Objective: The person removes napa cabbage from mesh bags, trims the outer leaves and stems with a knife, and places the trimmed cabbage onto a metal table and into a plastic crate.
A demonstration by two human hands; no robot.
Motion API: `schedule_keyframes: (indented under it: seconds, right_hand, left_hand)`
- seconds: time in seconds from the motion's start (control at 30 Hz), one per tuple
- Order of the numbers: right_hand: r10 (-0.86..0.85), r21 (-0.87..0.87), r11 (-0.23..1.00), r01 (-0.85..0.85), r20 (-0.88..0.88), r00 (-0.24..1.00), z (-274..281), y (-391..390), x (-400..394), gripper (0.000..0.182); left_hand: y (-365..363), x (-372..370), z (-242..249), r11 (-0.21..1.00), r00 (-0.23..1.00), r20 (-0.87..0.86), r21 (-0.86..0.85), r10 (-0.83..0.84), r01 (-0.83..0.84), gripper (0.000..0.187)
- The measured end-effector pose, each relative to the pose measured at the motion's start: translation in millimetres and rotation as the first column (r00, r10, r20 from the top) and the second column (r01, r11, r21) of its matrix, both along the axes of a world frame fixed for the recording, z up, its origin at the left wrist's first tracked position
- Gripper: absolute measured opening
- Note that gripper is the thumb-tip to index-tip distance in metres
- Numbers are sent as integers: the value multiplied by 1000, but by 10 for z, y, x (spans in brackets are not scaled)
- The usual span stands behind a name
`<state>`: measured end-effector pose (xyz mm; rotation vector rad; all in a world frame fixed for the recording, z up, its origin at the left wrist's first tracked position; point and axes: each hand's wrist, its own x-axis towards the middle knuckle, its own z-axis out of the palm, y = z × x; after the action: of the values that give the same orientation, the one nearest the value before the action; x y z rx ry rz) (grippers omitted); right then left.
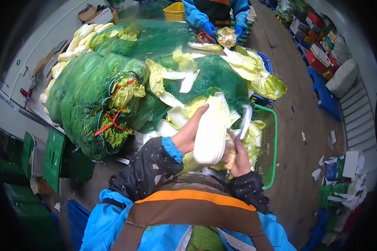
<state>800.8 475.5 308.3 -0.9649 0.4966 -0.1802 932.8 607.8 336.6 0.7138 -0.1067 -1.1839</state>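
Note:
A napa cabbage (211,131) with a pale, trimmed look is gripped by my left hand (188,134), the thumb lying along its side. To its right, my right hand (240,157) is closed around a knife (246,121). The knife's blade points up and away from me, and its yellowish handle end shows below the fingers. Loose cabbage leaves (188,79) lie on the green mesh beyond my hands. Under and beside the right hand, a green basket (273,146) contains more leaves.
A big green mesh sack (92,92) of cabbages, with red ties, bulges at the left. Pale cabbages (77,44) are piled behind it. Across the work surface, a co-worker's blue-gloved hands (238,32) hold a cabbage near a blue basket (266,62) heaped with leaves. Crates stand at lower left.

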Motion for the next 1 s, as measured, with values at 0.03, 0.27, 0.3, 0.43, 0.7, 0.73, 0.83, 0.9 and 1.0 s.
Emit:
schedule_keyframes:
  seconds: [0.03, 0.27, 0.3, 0.43, 0.7, 0.73, 0.83, 0.9, 1.0]
  right_hand:
    - [55, 313, 947, -78, 82, 995, -161, 38, 26, 51]
    - [77, 597, 798, -85, 38, 996, -117, 246, 143, 53]
    - [68, 590, 804, -76, 37, 997, -83, 252, 143, 53]
    - [88, 609, 789, -77, 12, 996, -127, 258, 166, 49]
    - [72, 560, 826, -71, 20, 997, -277, 246, 101, 48]
    - [-11, 493, 869, 32, -44, 999, -246, 265, 104, 46]
    - [-4, -1, 1000, 4, 35, 999, -355, 119, -2, 47]
    - [51, -84, 995, -55, -48, 998, -213, -21, -77, 62]
    - [379, -316, 881, -351, 28, 925, -391, -319, -256, 87]
  left_hand:
    - [-62, 14, -51, 999, 999, -37, -51, -19, 17, 56]
    - [-15, -190, -183, 909, 935, 317, 323, 158, -263, 61]
    - [26, -306, -246, 911, 937, 316, 324, 151, -256, 61]
    - [182, -559, -120, 782, 414, 906, 323, -92, -534, 64]
    - [398, -370, -295, 780, 227, 969, 218, -100, -587, 50]
    - [427, -340, -258, 749, 60, 992, 126, -115, -651, 49]
    - [656, -266, -80, 791, 468, 884, 291, -8, -537, 47]
    - [967, -44, 221, 839, 722, 690, 356, 62, -412, 46]
    - [1464, 503, 474, 797, 731, 503, 126, 461, -590, 41]
